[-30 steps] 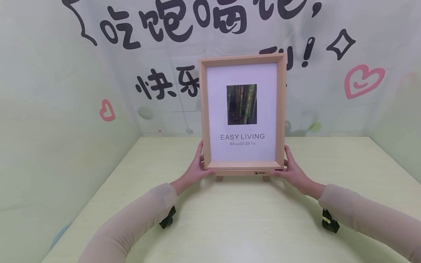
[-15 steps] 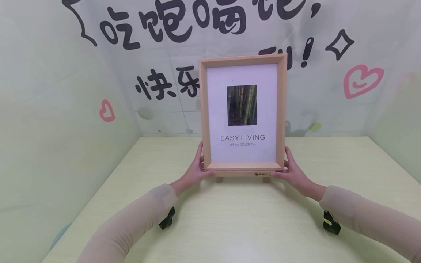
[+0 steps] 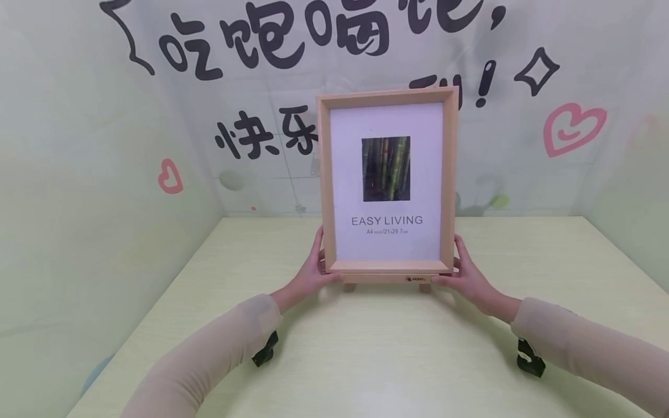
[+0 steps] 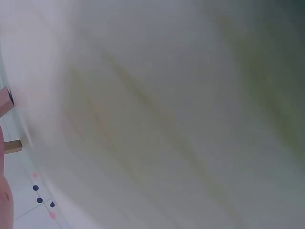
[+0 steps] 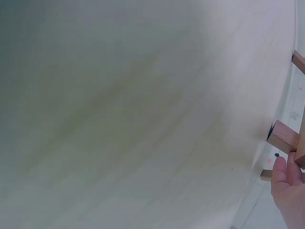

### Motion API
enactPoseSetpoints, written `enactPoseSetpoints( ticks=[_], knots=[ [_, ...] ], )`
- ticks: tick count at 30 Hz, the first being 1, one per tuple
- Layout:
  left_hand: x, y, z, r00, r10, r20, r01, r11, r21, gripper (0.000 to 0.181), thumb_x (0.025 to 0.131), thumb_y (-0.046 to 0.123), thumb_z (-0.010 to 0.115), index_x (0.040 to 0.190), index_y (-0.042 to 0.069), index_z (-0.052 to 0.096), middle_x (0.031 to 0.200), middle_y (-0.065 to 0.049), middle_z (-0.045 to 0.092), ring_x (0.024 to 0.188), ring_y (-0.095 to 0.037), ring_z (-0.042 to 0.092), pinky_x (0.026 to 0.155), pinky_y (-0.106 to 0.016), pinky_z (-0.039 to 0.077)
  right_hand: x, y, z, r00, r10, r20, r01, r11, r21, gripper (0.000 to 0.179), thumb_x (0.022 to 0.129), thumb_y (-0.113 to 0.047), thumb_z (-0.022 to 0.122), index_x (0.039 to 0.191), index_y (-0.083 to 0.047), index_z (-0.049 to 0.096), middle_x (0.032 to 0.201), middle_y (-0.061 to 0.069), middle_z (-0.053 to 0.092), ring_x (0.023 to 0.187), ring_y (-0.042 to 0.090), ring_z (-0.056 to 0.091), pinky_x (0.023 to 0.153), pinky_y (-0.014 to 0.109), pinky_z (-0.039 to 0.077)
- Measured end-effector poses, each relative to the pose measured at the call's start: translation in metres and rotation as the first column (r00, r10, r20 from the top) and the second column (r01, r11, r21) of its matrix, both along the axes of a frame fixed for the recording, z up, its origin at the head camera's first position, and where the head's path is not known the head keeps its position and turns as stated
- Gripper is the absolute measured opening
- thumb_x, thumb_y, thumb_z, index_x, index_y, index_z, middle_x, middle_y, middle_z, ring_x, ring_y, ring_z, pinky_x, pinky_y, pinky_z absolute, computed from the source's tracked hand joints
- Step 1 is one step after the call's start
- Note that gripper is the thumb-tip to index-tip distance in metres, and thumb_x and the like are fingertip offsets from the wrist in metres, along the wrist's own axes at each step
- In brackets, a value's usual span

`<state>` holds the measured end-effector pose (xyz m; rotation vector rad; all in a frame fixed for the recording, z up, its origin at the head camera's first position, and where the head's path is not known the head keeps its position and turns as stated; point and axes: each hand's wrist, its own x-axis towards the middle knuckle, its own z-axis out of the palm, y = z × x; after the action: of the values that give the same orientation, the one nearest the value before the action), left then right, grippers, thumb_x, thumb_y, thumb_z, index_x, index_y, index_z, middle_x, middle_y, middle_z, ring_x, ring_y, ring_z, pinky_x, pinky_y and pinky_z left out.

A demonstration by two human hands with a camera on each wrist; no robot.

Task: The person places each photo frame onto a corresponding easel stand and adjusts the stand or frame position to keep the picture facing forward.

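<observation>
A light wooden picture frame (image 3: 387, 266) stands upright on the ledge of a small wooden easel (image 3: 384, 278). It holds a white sheet with a bamboo picture and the words EASY LIVING. My left hand (image 3: 309, 275) grips the lower left corner, thumb across the ledge's front, fingers along the side and partly hidden behind. At the opposite corner my right hand (image 3: 474, 284) grips likewise. In the right wrist view, the right hand (image 5: 288, 193) touches wood beside an easel leg (image 5: 283, 136). Only a sliver of the left hand (image 4: 5, 205) shows in the left wrist view, near a leg (image 4: 13, 146).
Everything stands on a pale wood-grain table (image 3: 366, 354). Behind it hangs a white backdrop (image 3: 272, 180) with black characters and pink hearts. A pale side wall (image 3: 99, 191) borders the left. Black devices hang beneath both wrists.
The frame and easel have shifted very slightly toward me and to the right, with both hands moving along. The grip looks the same.
</observation>
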<state>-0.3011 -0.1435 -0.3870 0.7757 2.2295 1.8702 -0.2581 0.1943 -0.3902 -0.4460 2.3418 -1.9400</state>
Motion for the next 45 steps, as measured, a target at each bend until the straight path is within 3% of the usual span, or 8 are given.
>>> enactPoseSetpoints(
  ticks=[20,31,36,45],
  knots=[
    [0.002,0.008,-0.002,1.000,-0.008,-0.001,0.008,1.000,-0.023,0.111,0.078,0.001,0.069,0.145,0.032,-0.013,0.137,-0.027,0.034,0.110,-0.042,0.051,0.090,-0.038,0.050,0.007,0.010,-0.001,1.000,0.000,0.004,0.000,1.000,-0.007,0.096,0.083,-0.004,0.064,0.144,-0.020,-0.009,0.130,0.037,0.030,0.098,0.023,0.060,0.081,0.021,0.051],
    [0.004,0.011,-0.002,1.000,-0.014,0.000,0.014,1.000,-0.018,0.111,0.078,-0.001,0.069,0.145,0.032,-0.013,0.137,-0.027,0.034,0.110,-0.042,0.052,0.090,-0.038,0.050,0.008,0.014,-0.001,1.000,-0.007,0.001,0.007,1.000,0.013,0.096,0.084,-0.005,0.064,0.144,-0.019,-0.010,0.130,0.038,0.029,0.099,0.029,0.059,0.080,0.021,0.051],
    [0.004,0.013,-0.002,1.000,-0.015,0.003,0.015,1.000,-0.012,0.111,0.077,-0.003,0.068,0.145,0.032,-0.013,0.138,-0.028,0.033,0.111,-0.043,0.051,0.090,-0.038,0.050,0.008,0.015,-0.002,1.000,-0.008,0.003,0.008,1.000,0.008,0.096,0.084,-0.004,0.064,0.144,-0.019,-0.010,0.129,0.038,0.030,0.098,0.026,0.060,0.080,0.021,0.051],
    [0.004,0.013,-0.001,0.999,-0.034,-0.015,0.034,0.999,-0.022,0.110,0.078,-0.002,0.068,0.145,0.034,-0.013,0.139,-0.027,0.030,0.111,-0.043,0.051,0.090,-0.039,0.050,0.015,0.020,0.000,1.000,0.004,0.024,-0.006,0.996,0.094,0.100,0.085,-0.010,0.064,0.145,-0.017,-0.016,0.135,0.035,0.028,0.111,0.040,0.051,0.086,0.024,0.047]
  ],
)
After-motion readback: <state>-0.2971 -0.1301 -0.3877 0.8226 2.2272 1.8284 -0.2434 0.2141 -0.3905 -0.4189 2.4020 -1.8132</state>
